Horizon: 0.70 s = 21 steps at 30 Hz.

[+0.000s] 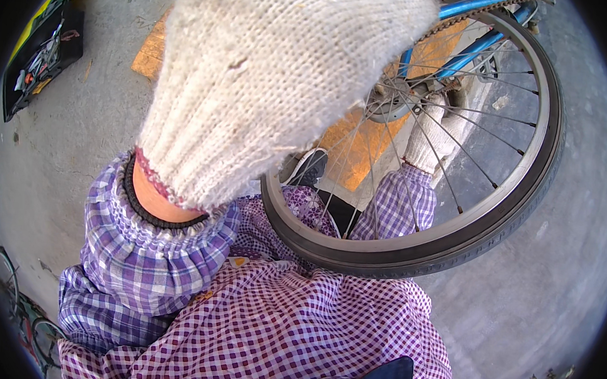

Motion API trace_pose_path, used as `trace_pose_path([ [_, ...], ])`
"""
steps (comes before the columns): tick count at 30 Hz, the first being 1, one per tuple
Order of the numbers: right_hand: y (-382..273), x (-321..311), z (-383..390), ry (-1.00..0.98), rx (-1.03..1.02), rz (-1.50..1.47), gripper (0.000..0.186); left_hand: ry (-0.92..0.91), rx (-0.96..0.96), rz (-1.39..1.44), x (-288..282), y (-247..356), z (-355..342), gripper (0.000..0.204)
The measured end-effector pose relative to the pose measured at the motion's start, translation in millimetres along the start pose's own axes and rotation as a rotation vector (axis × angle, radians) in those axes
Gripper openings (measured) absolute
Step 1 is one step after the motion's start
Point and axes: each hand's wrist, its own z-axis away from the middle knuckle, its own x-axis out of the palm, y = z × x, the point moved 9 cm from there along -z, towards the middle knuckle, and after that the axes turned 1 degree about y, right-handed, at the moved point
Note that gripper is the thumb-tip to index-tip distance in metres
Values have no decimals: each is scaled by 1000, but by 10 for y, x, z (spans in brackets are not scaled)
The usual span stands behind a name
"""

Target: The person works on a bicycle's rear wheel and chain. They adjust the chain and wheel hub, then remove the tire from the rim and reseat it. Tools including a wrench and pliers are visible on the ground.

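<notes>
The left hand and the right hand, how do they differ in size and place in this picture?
The left hand looks very large, the right hand much smaller. The left hand blocks part of the wheel from view, while the right hand is seen through the spokes, near the hub. Both wear whitish knitted gloves, with checked sleeves.

Soft, bright light — edges bend, corners fall black.
</notes>
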Motion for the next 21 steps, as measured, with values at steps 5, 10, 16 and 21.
trace_pose_path([
  [5, 8, -48, -24, 46, -29, 29, 54, -3, 6, -4, 12, -4, 0, 24],
  [10, -19, -125, -101, 91, -108, 60, 51, 4, 10, -5, 17, -31, -3, 24],
  [16, 24, -160, -43, 102, -62, -34, 53, 2, 23, -4, 30, -61, -16, 24],
  [21, -21, -108, 9, 87, -81, 15, 45, -6, 26, -4, 48, -66, -11, 24],
])
